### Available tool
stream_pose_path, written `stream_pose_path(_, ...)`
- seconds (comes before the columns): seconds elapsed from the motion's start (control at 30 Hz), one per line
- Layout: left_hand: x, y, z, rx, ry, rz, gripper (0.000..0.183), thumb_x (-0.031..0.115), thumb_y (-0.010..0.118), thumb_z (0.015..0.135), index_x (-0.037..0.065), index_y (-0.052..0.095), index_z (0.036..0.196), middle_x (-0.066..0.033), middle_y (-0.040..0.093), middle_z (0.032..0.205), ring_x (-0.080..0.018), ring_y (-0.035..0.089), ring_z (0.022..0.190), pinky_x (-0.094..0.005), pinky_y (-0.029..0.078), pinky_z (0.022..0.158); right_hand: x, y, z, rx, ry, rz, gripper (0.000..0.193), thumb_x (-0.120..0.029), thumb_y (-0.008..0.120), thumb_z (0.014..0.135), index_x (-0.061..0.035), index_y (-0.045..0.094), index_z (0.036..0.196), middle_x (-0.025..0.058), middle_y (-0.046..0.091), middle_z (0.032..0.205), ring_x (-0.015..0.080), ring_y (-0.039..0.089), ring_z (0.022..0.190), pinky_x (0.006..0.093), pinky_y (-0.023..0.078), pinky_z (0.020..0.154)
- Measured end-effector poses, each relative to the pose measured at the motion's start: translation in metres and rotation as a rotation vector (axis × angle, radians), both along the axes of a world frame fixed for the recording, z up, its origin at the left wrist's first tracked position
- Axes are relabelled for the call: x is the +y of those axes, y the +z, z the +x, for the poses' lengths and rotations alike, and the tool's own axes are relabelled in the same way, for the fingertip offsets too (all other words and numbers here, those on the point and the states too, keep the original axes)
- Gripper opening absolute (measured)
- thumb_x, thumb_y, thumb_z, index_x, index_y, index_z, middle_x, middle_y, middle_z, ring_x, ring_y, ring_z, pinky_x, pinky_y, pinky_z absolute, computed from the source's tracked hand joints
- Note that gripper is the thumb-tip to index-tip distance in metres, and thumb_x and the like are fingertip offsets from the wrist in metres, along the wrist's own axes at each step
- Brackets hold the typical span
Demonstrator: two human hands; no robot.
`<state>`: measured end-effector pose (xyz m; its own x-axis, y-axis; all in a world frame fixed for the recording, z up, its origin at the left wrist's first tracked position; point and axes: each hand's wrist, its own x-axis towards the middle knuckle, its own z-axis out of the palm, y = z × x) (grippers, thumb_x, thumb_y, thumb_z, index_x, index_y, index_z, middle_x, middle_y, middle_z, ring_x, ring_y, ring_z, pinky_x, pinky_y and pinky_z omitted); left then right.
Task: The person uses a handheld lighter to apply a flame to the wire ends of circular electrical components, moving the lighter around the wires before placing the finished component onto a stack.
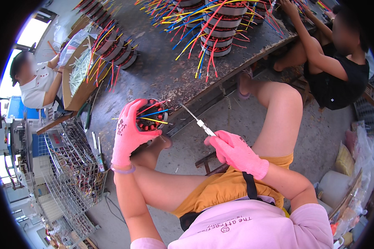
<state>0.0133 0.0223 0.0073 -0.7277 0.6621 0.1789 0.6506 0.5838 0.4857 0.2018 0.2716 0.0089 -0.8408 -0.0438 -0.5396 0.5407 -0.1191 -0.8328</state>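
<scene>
My left hand, in a pink glove, is closed around the side of a motor stator at the table's near edge. The stator is a dark ring with red windings, and red, blue and yellow lead wires stick out of it. In my right hand, also gloved in pink, is a slim tool with a white handle and a thin metal shaft; its exact kind is unclear. The shaft points up and left toward the stator, and its tip is apart from it, beside the table edge.
Tall stacks of wired stators stand on the worn dark table. A shorter stack is beside a cardboard box of white tubes. Co-workers sit at far left and far right. Wire racks stand left, bags right.
</scene>
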Motion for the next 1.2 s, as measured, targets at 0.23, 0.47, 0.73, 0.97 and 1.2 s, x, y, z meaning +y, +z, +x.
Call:
stream_pose_path(0.23, -0.028, 0.022, 0.002, -0.050, 0.150, 0.129, 0.088, 0.021, 0.094, 0.051, 0.003, 0.056, 0.129, -0.0142, 0.059, 0.127, -0.0312, 0.056, 0.121, -0.0417, 0.045, 0.104, 0.016, 0.019, 0.014, 0.094, -0.010, -0.029, 0.033, -0.029, 0.048, 0.101, -0.0002, 0.062, 0.109, -0.0013, 0.050, 0.062, 0.0051, 0.042, 0.053, 0.0232, 0.034, 0.050)
stream_pose_path(0.47, -0.043, 0.140, -0.083, -0.057, 0.279, 0.448, 0.082, 0.005, 0.086, 0.065, -0.002, 0.051, 0.139, -0.0095, 0.065, 0.124, -0.0133, 0.062, 0.108, -0.0301, 0.050, 0.095, 0.031, 0.044, 0.023, 0.088, -0.115, -0.152, 0.031, -0.026, 0.050, 0.103, 0.0003, 0.061, 0.114, -0.0035, 0.047, 0.059, 0.0023, 0.034, 0.051, 0.0208, 0.025, 0.047)
stream_pose_path(0.73, -0.018, 0.140, -0.210, -0.012, 0.323, 0.290, 0.067, 0.012, 0.083, 0.076, -0.005, 0.054, 0.135, -0.0105, 0.064, 0.127, -0.0150, 0.059, 0.114, -0.0293, 0.045, 0.102, 0.040, 0.057, 0.025, 0.135, -0.162, -0.171, 0.035, -0.030, 0.049, 0.103, 0.0008, 0.059, 0.117, -0.0023, 0.047, 0.058, 0.0042, 0.035, 0.050, 0.0215, 0.027, 0.046)
stream_pose_path(0.97, 0.009, 0.129, -0.220, -0.039, 0.279, 0.192, 0.056, 0.023, 0.085, 0.075, 0.000, 0.063, 0.121, -0.0043, 0.069, 0.111, -0.0113, 0.060, 0.102, -0.0285, 0.046, 0.093, 0.046, 0.060, 0.023, 0.102, -0.194, -0.133, 0.035, -0.029, 0.049, 0.102, 0.0025, 0.058, 0.116, -0.0020, 0.047, 0.058, 0.0046, 0.035, 0.050, 0.0215, 0.027, 0.047)
stream_pose_path(1.2, 0.015, 0.137, -0.203, -0.143, 0.282, 0.165, 0.073, 0.031, 0.083, 0.079, -0.001, 0.052, 0.138, -0.0093, 0.062, 0.130, -0.0161, 0.055, 0.122, -0.0313, 0.041, 0.106, 0.043, 0.060, 0.025, 0.111, -0.198, -0.124, 0.036, -0.030, 0.049, 0.102, 0.0023, 0.058, 0.116, -0.0023, 0.046, 0.058, 0.0045, 0.035, 0.050, 0.0216, 0.028, 0.047)
